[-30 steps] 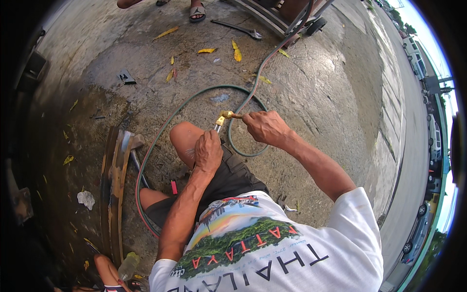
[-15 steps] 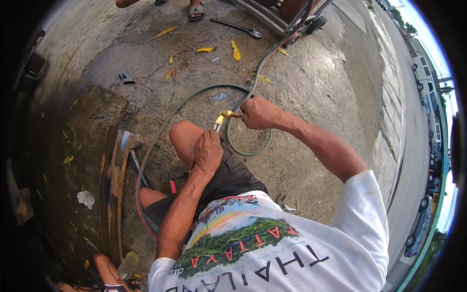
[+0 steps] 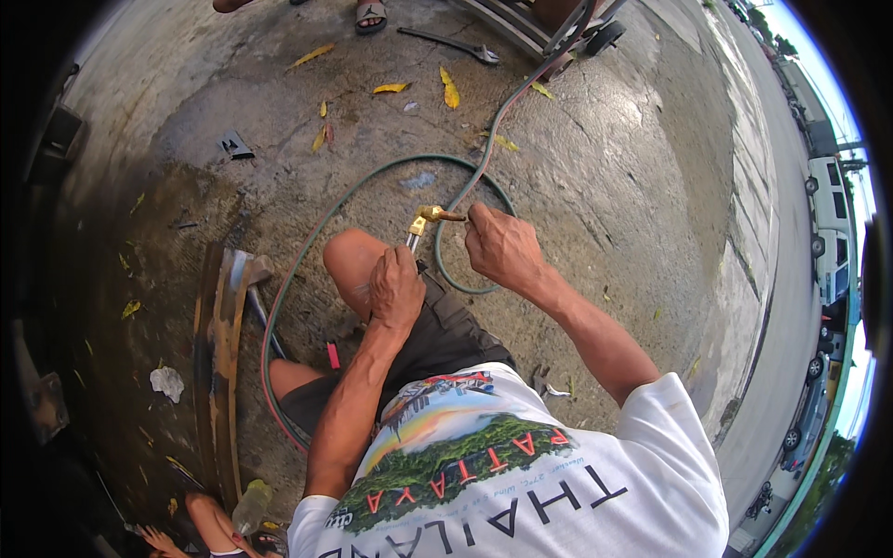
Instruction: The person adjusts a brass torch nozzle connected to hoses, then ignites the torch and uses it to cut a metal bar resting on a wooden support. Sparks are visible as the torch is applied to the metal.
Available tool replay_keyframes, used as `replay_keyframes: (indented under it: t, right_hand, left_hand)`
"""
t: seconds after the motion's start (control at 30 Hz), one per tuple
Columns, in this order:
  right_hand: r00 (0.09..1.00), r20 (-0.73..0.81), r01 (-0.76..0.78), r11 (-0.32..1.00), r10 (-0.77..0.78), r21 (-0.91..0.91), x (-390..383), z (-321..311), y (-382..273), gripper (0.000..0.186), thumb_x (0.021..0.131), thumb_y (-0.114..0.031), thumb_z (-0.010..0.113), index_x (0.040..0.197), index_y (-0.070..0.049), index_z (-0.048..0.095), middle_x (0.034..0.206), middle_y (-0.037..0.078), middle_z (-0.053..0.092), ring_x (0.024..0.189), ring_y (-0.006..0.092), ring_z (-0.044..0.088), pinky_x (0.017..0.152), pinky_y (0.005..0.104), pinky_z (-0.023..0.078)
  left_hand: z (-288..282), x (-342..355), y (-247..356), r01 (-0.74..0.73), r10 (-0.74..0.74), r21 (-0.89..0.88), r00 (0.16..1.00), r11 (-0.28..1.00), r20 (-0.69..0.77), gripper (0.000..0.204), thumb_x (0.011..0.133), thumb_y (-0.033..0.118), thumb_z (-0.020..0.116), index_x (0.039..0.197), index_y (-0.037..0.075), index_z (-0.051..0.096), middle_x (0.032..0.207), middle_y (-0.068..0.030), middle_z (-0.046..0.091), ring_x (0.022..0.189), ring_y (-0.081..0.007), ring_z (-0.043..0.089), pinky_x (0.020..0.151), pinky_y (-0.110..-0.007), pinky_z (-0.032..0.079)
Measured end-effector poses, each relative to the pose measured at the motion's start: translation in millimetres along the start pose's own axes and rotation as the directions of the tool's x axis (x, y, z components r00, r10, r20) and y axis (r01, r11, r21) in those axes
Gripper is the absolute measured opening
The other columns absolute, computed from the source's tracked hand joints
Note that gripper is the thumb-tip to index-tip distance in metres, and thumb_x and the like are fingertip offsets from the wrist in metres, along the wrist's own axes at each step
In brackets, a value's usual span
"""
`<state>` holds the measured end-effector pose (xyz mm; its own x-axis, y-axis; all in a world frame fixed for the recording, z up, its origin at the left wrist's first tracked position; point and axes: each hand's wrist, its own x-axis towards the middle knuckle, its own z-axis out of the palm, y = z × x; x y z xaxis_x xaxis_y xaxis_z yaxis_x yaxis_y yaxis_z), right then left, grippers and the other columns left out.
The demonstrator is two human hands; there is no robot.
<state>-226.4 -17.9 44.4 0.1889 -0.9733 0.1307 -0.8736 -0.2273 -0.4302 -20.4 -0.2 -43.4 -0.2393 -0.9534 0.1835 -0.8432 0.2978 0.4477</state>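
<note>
My left hand (image 3: pixel 397 286) is wrapped round the metal tubes of a cutting torch (image 3: pixel 424 219) above my bent knee. The torch has a brass head, and its copper-coloured nozzle points right. At the nozzle's end my right hand (image 3: pixel 503 245) is closed in a pinch, thumb and forefinger close to the tip. Whatever the right fingers hold, if anything, is too small to make out. A twin green and red hose (image 3: pixel 321 226) loops on the ground round my knee, passing behind the right hand.
An adjustable wrench (image 3: pixel 453 45) and a wheeled cart (image 3: pixel 558 28) are at the far side, near a person's sandalled foot (image 3: pixel 370 17). Left lie long metal bars (image 3: pixel 220 344), a hammer (image 3: pixel 260 272) and a pink lighter-like item (image 3: pixel 332 354). Another person's hand (image 3: pixel 160 539) shows lower left.
My right hand has turned and its wrist and elbow have dropped, with the fingers still by the nozzle tip. My left hand and the torch have hardly moved.
</note>
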Motion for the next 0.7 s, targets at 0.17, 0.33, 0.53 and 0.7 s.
replay_keyframes:
  t: [0.17, 0.33, 0.53, 0.7]
  right_hand:
    - [0.974, -0.03, 0.214, 0.958, -0.223, -0.19, -9, -10, 15, 0.016, 0.09, -0.01, 0.063, 0.105, -0.007, 0.059, 0.09, 0.009, 0.056, 0.082, 0.0265, 0.058, 0.068, 0.0406, 0.049]
    - [0.885, 0.006, 0.441, 0.833, -0.466, -0.336, -1, -20, 21, 0.016, 0.09, -0.012, 0.066, 0.106, -0.011, 0.065, 0.093, 0.003, 0.053, 0.085, 0.0199, 0.052, 0.073, 0.035, 0.044]
    - [0.882, 0.05, 0.456, 0.823, -0.468, -0.339, 3, -19, 29, 0.015, 0.091, -0.012, 0.066, 0.106, -0.009, 0.063, 0.091, 0.005, 0.054, 0.081, 0.0203, 0.052, 0.069, 0.0365, 0.046]
    - [0.972, -0.029, 0.231, 0.97, -0.234, -0.076, -6, -6, 22, 0.017, 0.093, -0.009, 0.065, 0.106, -0.003, 0.057, 0.086, 0.009, 0.053, 0.076, 0.0255, 0.058, 0.064, 0.041, 0.052]
  left_hand:
    - [-3, 0, 0, 0.021, -0.02, -0.016, 0.999, 1.0, 0.033, 0.036, 0.074, 0.0, 0.078, 0.1, 0.0, 0.053, 0.098, -0.0212, 0.059, 0.092, -0.0414, 0.063, 0.079, -0.05, 0.051]
    - [-4, 1, 1, 0.0, 0.0, -0.009, 1.0, 1.0, 0.021, 0.035, 0.074, 0.0, 0.078, 0.099, 0.0, 0.053, 0.098, -0.0212, 0.059, 0.093, -0.0413, 0.063, 0.079, -0.05, 0.051]
    - [-10, 2, 4, -0.067, 0.066, -0.009, 0.997, 0.998, -0.025, 0.022, 0.079, -0.001, 0.068, 0.095, -0.002, 0.054, 0.09, -0.0203, 0.057, 0.085, -0.0375, 0.061, 0.075, -0.047, 0.051]
    - [-10, 1, 4, -0.061, 0.061, -0.024, 0.998, 0.998, -0.029, 0.022, 0.079, -0.001, 0.068, 0.095, -0.002, 0.053, 0.091, -0.0203, 0.057, 0.085, -0.0375, 0.061, 0.075, -0.047, 0.05]
